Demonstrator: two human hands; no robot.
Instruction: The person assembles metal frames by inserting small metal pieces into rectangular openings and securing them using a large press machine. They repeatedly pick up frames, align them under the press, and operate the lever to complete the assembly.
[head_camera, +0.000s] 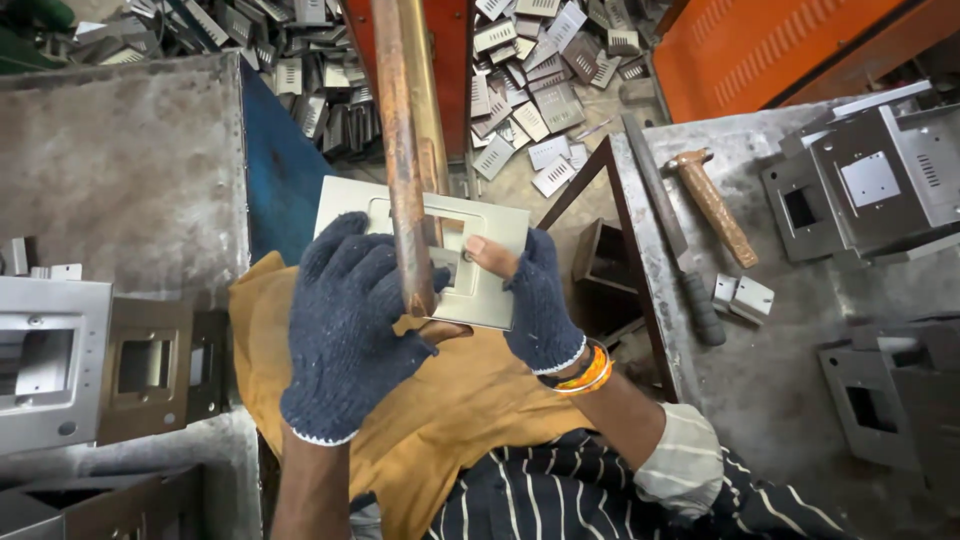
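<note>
Both gloved hands — left hand (345, 320), right hand (535, 300) — clasp the metal plate (490, 235), its middle hidden behind a rusty bar (400, 150).

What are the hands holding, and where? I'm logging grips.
Both the left hand and right hand hold a metal plate by its lower edge.

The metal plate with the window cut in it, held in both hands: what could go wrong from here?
1. The right hand wears a glove with open fingertips, and a bare finger lies on the metal plate near its cut-out, so a sharp edge might cut it.
2. The left hand holds the plate right by the rusty vertical bar; fingers might get pinched there.
3. The plate rests only on the orange cloth over the lap, so it may slip.
</note>
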